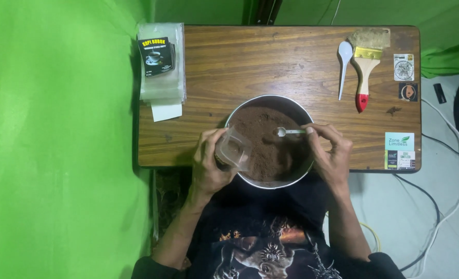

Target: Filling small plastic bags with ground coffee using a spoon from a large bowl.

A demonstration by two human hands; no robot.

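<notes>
A round metal bowl (303, 108) full of brown powder (263, 139) sits at the near edge of a wooden table (271, 62). My left hand (209, 163) holds a small clear plastic bag (233, 149), mouth open, over the bowl's left rim. My right hand (330, 152) pinches the handle of a small white spoon (286, 132), whose scoop hovers over the powder near the bowl's middle. The bag and the spoon are a short gap apart.
A stack of clear bags with dark printed labels (160, 62) lies at the table's far left. A white spoon (344, 67) and a red-handled paintbrush (365, 67) lie at the far right, with stickers (401, 150) along the right edge. Cables (446, 206) run on the floor.
</notes>
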